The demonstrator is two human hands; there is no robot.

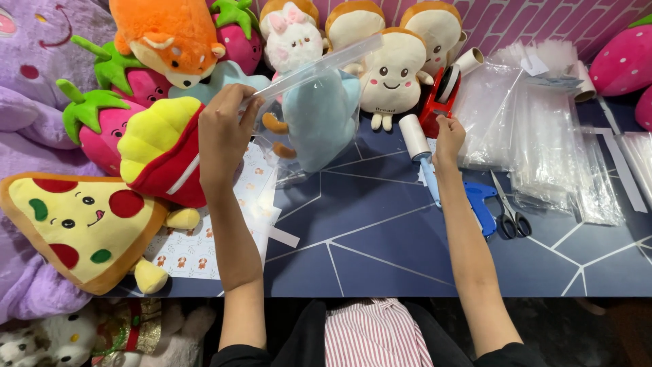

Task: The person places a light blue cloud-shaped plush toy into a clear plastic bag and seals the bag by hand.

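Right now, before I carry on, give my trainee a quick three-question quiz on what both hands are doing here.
1. True or false: the left hand holds a clear bag with a blue plush inside.
2. What is the right hand touching? A) scissors B) red tape dispenser C) lint roller
3. Fill in: the scissors lie on the table beside a blue ____.

Key:
1. True; the bag is lifted off the table.
2. B, the tape dispenser; the lint roller lies just left of the hand.
3. Tagging gun.
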